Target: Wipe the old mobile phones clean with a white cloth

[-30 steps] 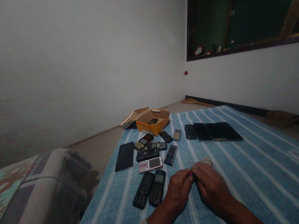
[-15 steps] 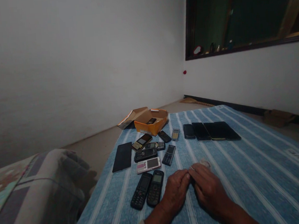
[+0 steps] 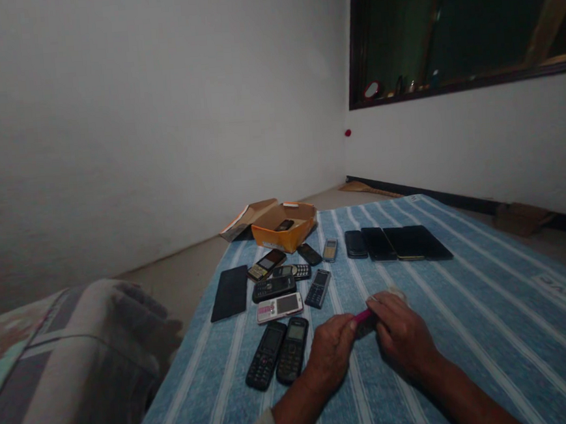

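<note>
Between my two hands is a small pink-edged phone (image 3: 363,319), its dark side partly covered by fingers. My left hand (image 3: 332,350) is closed on its left end. At the other end, my right hand (image 3: 401,331) is closed around it, and a crumpled whitish cloth (image 3: 398,292) shows behind the knuckles. Just left of my left hand, two black keypad phones (image 3: 293,352) lie side by side. Farther off are a white-and-pink phone (image 3: 279,307), a slim dark keypad phone (image 3: 318,289) and a black keypad phone (image 3: 273,288).
An open orange box (image 3: 280,237) with a phone inside stands at the far end of the striped blue cloth (image 3: 423,371). A flat black tablet-like slab (image 3: 229,293) lies left. Several dark smartphones (image 3: 381,243) lie in a row at right. A draped grey fabric (image 3: 90,377) is at left.
My hands have drawn slightly apart and the right one has moved right and up, so the pink-edged phone between them now shows. The view has shifted slightly.
</note>
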`<control>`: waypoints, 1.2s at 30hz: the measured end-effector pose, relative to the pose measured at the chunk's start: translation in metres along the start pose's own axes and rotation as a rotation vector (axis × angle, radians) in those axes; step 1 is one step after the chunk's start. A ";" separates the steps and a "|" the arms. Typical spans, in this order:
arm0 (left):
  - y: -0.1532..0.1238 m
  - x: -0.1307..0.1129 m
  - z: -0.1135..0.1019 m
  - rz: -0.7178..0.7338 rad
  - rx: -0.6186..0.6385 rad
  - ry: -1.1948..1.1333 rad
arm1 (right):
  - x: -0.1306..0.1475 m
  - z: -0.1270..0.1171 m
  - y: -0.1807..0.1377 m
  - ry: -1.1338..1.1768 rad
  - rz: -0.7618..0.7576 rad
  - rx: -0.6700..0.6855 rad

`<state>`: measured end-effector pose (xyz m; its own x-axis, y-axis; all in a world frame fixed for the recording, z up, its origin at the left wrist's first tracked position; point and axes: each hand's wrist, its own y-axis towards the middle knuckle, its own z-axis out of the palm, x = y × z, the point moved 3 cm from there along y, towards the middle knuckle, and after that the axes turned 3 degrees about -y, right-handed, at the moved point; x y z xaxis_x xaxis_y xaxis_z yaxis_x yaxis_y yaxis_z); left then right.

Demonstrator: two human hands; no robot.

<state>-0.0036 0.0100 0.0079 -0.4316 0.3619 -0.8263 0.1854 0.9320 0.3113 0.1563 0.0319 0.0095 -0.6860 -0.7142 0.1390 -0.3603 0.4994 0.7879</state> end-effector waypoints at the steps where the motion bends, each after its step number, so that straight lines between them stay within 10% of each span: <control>1: 0.000 0.000 0.000 -0.003 0.000 0.002 | 0.000 0.000 0.000 -0.006 -0.004 -0.001; 14: 0.001 -0.003 -0.001 -0.003 0.025 -0.080 | 0.032 -0.001 0.003 0.094 -0.050 -0.008; 36: 0.001 -0.002 0.001 -0.003 0.014 0.007 | -0.002 -0.002 0.001 0.003 -0.012 -0.002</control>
<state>-0.0018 0.0100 0.0090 -0.4387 0.3591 -0.8238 0.1965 0.9328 0.3020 0.1584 0.0326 0.0111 -0.6797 -0.7217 0.1312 -0.3676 0.4899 0.7905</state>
